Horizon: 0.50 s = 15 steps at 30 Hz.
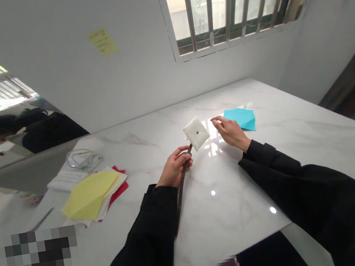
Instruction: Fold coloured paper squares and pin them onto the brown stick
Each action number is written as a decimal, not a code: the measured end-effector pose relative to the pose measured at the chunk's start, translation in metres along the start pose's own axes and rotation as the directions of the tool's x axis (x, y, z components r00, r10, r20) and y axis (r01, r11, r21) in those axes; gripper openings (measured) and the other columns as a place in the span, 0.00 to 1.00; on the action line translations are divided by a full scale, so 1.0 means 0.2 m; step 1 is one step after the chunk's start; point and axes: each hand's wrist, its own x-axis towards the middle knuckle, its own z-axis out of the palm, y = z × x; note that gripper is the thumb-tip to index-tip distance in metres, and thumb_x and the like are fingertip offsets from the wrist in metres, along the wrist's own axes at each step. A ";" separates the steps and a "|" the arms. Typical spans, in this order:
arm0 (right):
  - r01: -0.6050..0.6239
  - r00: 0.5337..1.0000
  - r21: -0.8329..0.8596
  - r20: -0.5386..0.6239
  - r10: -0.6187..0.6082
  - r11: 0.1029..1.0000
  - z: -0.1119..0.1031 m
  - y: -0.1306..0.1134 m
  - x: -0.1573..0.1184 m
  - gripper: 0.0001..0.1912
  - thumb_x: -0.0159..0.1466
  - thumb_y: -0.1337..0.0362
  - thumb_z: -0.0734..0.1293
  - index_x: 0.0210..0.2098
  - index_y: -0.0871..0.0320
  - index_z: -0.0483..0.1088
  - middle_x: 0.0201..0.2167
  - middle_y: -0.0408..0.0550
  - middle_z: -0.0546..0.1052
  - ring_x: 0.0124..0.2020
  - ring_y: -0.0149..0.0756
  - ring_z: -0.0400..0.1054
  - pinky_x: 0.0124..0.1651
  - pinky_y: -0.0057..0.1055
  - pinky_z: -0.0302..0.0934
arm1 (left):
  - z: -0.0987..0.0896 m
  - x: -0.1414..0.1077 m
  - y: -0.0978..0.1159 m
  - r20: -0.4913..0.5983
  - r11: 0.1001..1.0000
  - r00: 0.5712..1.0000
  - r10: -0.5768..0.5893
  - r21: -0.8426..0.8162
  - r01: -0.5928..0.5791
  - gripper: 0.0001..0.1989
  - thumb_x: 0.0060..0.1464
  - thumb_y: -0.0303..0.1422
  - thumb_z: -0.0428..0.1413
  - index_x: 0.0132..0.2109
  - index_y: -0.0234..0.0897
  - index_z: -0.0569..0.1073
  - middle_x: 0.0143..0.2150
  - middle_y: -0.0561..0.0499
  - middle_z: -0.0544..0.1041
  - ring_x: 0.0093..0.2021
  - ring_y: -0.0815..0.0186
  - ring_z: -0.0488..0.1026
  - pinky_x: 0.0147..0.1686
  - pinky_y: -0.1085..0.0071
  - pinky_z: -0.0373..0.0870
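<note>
My left hand (pixel 174 167) is shut around a thin dark stick (pixel 182 186), which runs down past my wrist. On the stick's upper end sits a white paper square (pixel 196 133), turned corner-up, with a small dark pin or fastener at its centre. My right hand (pixel 230 132) hovers just right of the square, its fingertips close to it but apparently not touching, and holds nothing. Beyond that hand lies a folded turquoise paper (pixel 241 119). Both my forearms are in black sleeves.
Left of my hands, a yellow folded paper (pixel 89 195) lies on white sheets with red paper (pixel 121 189) beneath. A coiled white cable (pixel 84 160) and a thin grey tool (pixel 41 219) lie farther left. The white marble table (pixel 224 215) ends against the wall beneath a barred window (pixel 227 3).
</note>
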 end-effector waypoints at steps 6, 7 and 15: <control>-0.143 0.942 0.036 0.310 0.125 0.989 0.04 0.02 0.00 0.42 0.74 0.36 0.50 0.22 0.59 0.76 0.20 0.49 0.74 0.26 0.38 0.70 0.39 0.33 0.60 | -0.01 0.01 0.00 -0.027 0.999 1.000 0.003 -0.053 -0.004 0.24 0.42 0.33 0.71 0.48 0.35 0.76 0.33 0.54 0.75 0.29 0.72 0.71 0.32 0.75 0.68; -0.140 0.943 0.008 0.307 0.131 0.990 0.05 0.03 0.00 0.42 0.73 0.36 0.51 0.20 0.58 0.75 0.20 0.50 0.74 0.27 0.39 0.71 0.40 0.34 0.60 | -0.01 0.01 0.00 -0.029 0.998 1.000 0.000 -0.057 -0.002 0.25 0.42 0.33 0.71 0.48 0.35 0.76 0.33 0.53 0.75 0.29 0.72 0.71 0.33 0.75 0.68; -0.068 0.951 0.099 0.308 0.035 0.993 0.05 0.01 -0.02 0.36 0.73 0.37 0.54 0.44 0.59 0.81 0.23 0.45 0.75 0.28 0.38 0.70 0.38 0.32 0.59 | 0.00 0.00 0.02 -0.025 0.997 1.000 -0.017 -0.082 0.015 0.25 0.41 0.32 0.72 0.48 0.34 0.75 0.33 0.53 0.75 0.29 0.73 0.71 0.32 0.75 0.68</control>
